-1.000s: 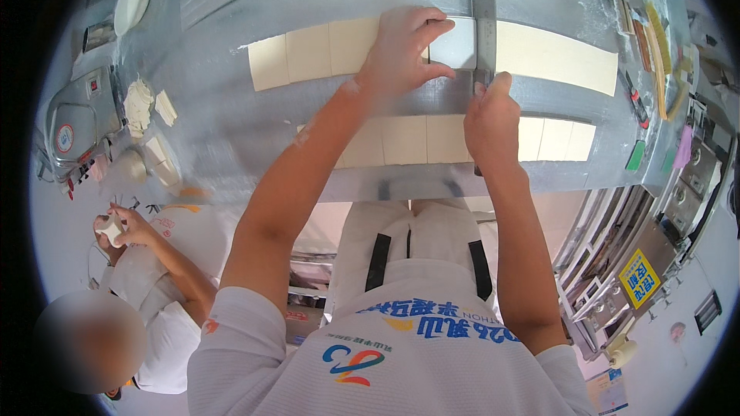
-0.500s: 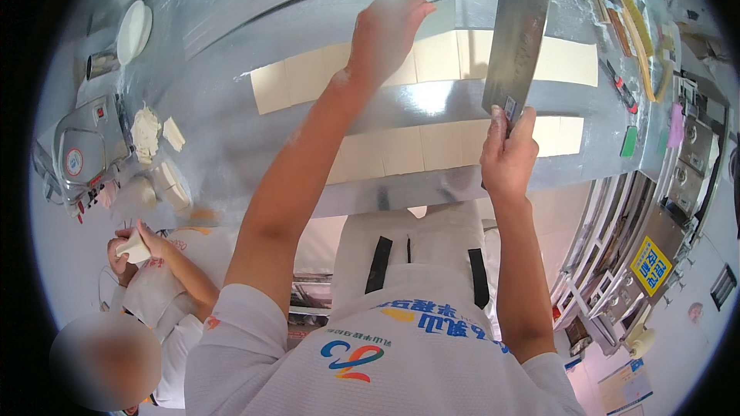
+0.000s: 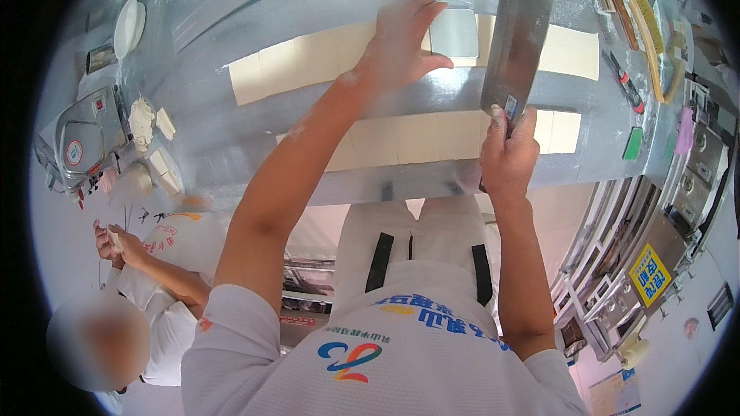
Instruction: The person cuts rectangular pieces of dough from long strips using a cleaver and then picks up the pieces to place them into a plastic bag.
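My right hand [image 3: 510, 156] is wrapped around the handle of a cleaver [image 3: 520, 42], whose broad rectangular blade points away from me over the far dough strip. That strip of pale, flat dough [image 3: 297, 59] runs across the metal table, with cut lines in it. On it lies a small grey, rounded square plate [image 3: 454, 33]. Thumb and fingers spread, my left hand [image 3: 401, 45] is at the plate's left edge; whether the fingertips touch it I cannot tell. Nearer to me, a second dough strip [image 3: 420, 137] lies parallel, also marked with cuts and partly behind my forearm.
On the right side lie a brush [image 3: 646, 38], a red-and-black utility knife [image 3: 628, 86] and a green block [image 3: 633, 143]. At left are a white bowl [image 3: 129, 28], dough scraps [image 3: 142, 125] and a metal machine [image 3: 86, 139]. A co-worker [image 3: 166, 293] handles a pale piece at lower left.
The grey plate, earlier raised in my left hand, now lies flat on the far strip, further right. My left hand has moved right and its fingers have spread. The cleaver has hardly moved.
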`<move>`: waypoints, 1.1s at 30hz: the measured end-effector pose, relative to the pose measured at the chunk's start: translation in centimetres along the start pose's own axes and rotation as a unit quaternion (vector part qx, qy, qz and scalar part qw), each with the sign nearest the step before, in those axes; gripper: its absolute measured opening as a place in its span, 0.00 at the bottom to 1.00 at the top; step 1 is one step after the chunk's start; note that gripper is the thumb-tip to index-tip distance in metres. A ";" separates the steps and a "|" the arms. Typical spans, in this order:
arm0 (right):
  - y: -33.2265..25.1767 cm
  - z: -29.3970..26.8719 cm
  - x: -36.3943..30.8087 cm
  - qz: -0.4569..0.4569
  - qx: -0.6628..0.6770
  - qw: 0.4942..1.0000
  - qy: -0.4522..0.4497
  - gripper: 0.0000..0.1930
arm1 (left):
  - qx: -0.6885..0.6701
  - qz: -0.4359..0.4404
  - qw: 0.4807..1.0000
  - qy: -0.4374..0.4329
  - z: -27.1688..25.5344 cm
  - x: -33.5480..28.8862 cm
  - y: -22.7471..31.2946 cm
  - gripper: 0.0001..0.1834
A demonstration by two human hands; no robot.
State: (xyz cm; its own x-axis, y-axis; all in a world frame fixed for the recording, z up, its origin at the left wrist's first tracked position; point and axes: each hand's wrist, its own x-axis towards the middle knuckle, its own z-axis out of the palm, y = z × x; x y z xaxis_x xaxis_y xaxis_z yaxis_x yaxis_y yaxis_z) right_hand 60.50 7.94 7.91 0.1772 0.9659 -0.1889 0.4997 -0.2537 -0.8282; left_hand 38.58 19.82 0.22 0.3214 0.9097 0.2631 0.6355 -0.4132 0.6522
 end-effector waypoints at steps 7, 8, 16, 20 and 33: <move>0.4 -1.5 1.4 -0.028 -0.059 0.997 -0.035 0.09 | 0.000 -0.023 1.000 0.005 0.8 -0.3 1.0 0.46; 0.5 -1.6 1.6 -0.034 -0.067 0.996 -0.039 0.09 | 0.002 -0.024 1.000 0.006 1.0 -0.3 1.1 0.46; 0.4 -1.4 2.0 -0.057 -0.072 0.995 -0.046 0.09 | 0.005 -0.021 1.000 0.023 1.1 -0.6 1.1 0.46; -0.5 -1.1 2.2 -0.053 -0.081 0.994 -0.057 0.09 | 0.002 -0.025 1.000 0.019 1.0 -0.7 1.0 0.46; -1.3 -1.0 4.4 -0.088 -0.146 0.983 -0.072 0.09 | -0.015 -0.020 1.000 0.013 0.8 -1.0 0.7 0.45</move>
State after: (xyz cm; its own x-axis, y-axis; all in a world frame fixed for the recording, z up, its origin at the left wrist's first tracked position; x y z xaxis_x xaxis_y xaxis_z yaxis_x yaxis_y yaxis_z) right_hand 61.49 12.43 8.73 -0.0456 0.9882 -0.1463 0.7374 -0.0655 -0.6722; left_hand 39.24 18.56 -0.16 0.2780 0.9262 0.2547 0.6257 -0.3758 0.6835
